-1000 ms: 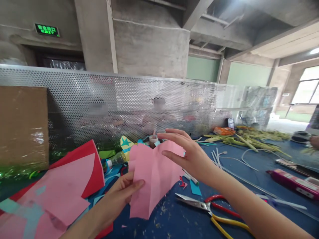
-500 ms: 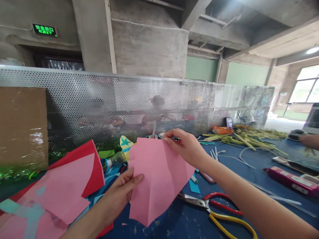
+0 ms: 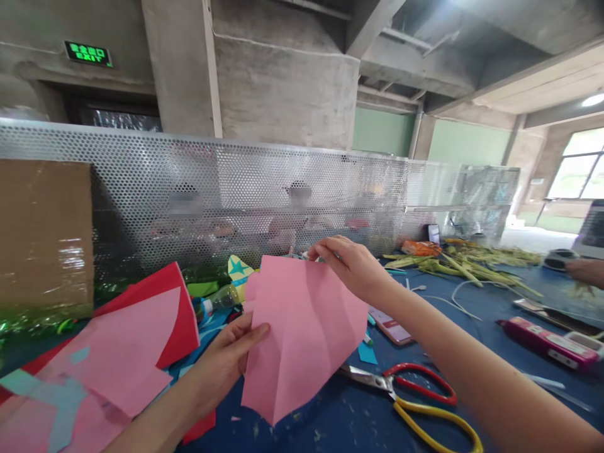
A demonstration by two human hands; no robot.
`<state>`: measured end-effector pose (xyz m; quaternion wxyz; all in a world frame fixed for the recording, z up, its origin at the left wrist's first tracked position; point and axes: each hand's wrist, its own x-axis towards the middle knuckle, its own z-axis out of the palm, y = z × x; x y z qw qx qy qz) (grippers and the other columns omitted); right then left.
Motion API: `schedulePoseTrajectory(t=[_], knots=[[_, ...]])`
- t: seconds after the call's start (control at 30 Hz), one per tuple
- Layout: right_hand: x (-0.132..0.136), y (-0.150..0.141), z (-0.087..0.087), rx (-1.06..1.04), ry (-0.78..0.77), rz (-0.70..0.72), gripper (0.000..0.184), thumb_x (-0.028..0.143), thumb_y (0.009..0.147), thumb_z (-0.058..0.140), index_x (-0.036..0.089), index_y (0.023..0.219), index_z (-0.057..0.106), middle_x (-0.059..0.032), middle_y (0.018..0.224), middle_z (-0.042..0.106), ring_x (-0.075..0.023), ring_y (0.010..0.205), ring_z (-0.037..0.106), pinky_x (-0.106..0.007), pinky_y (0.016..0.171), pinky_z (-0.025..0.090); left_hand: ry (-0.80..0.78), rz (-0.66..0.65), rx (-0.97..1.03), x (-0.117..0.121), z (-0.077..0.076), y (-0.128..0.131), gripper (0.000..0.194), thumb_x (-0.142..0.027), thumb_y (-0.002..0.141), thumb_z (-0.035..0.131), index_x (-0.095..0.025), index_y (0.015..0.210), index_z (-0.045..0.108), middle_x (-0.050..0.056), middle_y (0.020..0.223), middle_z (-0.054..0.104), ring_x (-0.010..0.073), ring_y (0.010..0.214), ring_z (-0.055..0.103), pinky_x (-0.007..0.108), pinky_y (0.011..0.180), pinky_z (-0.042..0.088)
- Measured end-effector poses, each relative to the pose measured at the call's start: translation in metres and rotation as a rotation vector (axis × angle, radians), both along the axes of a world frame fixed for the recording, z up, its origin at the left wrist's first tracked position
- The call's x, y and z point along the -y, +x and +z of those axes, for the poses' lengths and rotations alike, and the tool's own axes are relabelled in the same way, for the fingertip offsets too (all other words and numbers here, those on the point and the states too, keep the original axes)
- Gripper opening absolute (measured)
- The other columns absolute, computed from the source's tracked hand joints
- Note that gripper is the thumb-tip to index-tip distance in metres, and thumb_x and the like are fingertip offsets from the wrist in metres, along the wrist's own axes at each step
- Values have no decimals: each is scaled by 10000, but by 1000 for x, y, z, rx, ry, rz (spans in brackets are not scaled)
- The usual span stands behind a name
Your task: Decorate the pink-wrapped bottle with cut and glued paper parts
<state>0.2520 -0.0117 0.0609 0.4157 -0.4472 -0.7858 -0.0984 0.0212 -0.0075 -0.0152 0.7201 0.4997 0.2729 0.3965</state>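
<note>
A sheet of pink paper [image 3: 302, 333] with a curved lower edge and fold lines is held up in front of me. My left hand [image 3: 236, 346] pinches its left side, thumb on the near face and the other fingers mostly behind. At the top edge, my right hand [image 3: 352, 264] has its fingers bent together against the paper; their tips are partly hidden. Scalloped pink edges show behind the sheet's upper left. Scissors [image 3: 391, 384] with one red and one yellow handle lie on the blue table [image 3: 363, 428], below my right forearm.
Pink sheets [image 3: 127, 346] and red paper [image 3: 177, 321] lie at left, near a plastic bottle [image 3: 224, 297]. A phone [image 3: 391, 326] sits behind the scissors. Husk strips [image 3: 465, 264], a cable and a purple case [image 3: 547, 340] occupy the right. Another person's hand [image 3: 587, 272] is at far right.
The pink sheet has tilted slightly, its lower tip rising a little. My right hand has moved up slightly at the top edge, and its thumb tip no longer shows on the near face.
</note>
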Motion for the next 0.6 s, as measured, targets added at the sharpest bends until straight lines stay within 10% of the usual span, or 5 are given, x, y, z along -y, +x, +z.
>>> schedulePoseTrajectory(t=[0.6], knots=[[6, 1, 6, 124, 23, -11, 164, 85, 798, 589, 243, 802, 630, -7, 839, 684, -194, 869, 605, -349, 768, 495, 7, 24, -17, 1, 2, 2, 312, -332, 615, 827, -227, 896, 739, 34, 848, 761, 180, 750, 695, 246, 680, 532]])
